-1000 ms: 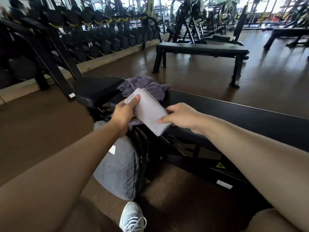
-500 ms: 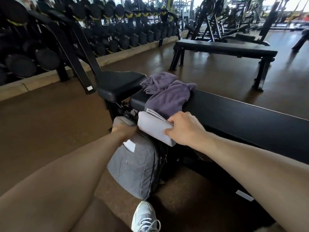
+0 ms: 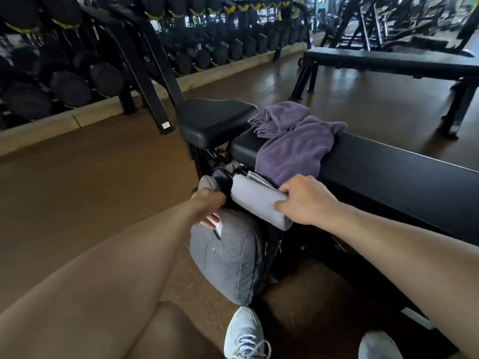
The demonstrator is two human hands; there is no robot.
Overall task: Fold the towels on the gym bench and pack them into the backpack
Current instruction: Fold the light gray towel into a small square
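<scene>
A folded pale grey towel (image 3: 256, 200) hangs over the open top of the grey backpack (image 3: 228, 257), which stands on the floor against the black gym bench (image 3: 394, 174). My right hand (image 3: 305, 200) grips the towel's near end. My left hand (image 3: 207, 206) grips the backpack's front flap at the opening, fingers curled over its edge. A crumpled purple towel (image 3: 293, 146) lies on the bench's left end and droops over the near side, just above the folded towel.
The bench's raised seat pad (image 3: 212, 120) is at the left end. A dumbbell rack (image 3: 103, 47) lines the far left wall. A second flat bench (image 3: 388, 60) stands behind. My white shoes (image 3: 243, 335) are on the brown floor below the backpack.
Both hands held the folded towel above the bench; my left hand dropped to the backpack's opening, and my right hand lowered the towel down to the bag's open top.
</scene>
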